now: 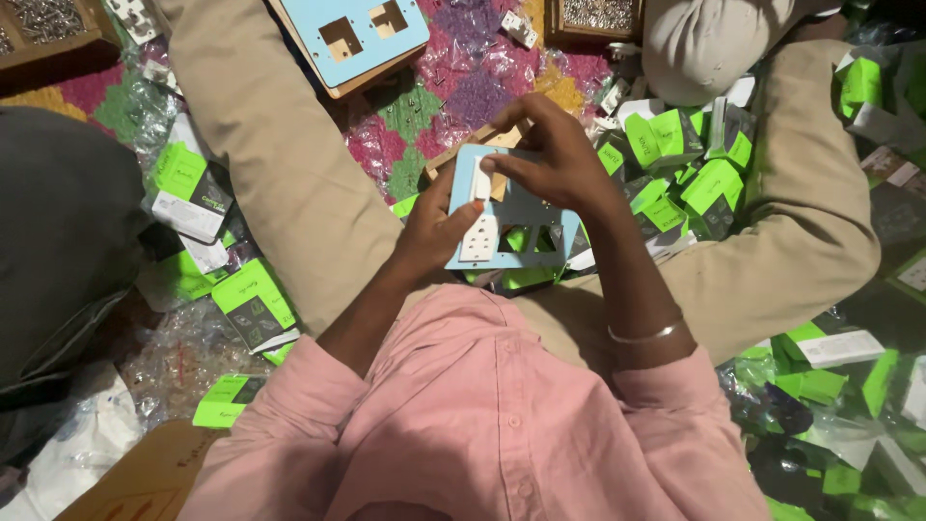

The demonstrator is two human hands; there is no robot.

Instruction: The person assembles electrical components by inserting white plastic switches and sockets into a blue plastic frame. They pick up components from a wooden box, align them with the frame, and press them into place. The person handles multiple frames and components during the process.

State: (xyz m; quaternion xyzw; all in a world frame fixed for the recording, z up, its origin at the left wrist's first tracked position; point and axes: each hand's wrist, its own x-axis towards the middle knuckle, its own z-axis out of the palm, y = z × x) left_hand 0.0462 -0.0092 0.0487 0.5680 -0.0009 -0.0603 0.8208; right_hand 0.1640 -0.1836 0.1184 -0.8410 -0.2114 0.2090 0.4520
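Pink sleeves frame the lap, where the left hand (434, 232) grips the blue plate's (526, 207) lower-left edge; right hand (550, 159) fingers seemingly pinch a white switch (478, 181), long axis upright, at its upper-left corner.

Floor covered by patterned mat (453, 106), pink, green and yellow. On it lay green-and-white boxes (675, 145), clear plastic wrappers (183, 357) and a blue cutout plate (352, 34).

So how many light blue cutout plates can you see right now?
2. One plate is held between the left hand and right hand; another plate lies on the floor mat at the top. Others may be hidden.
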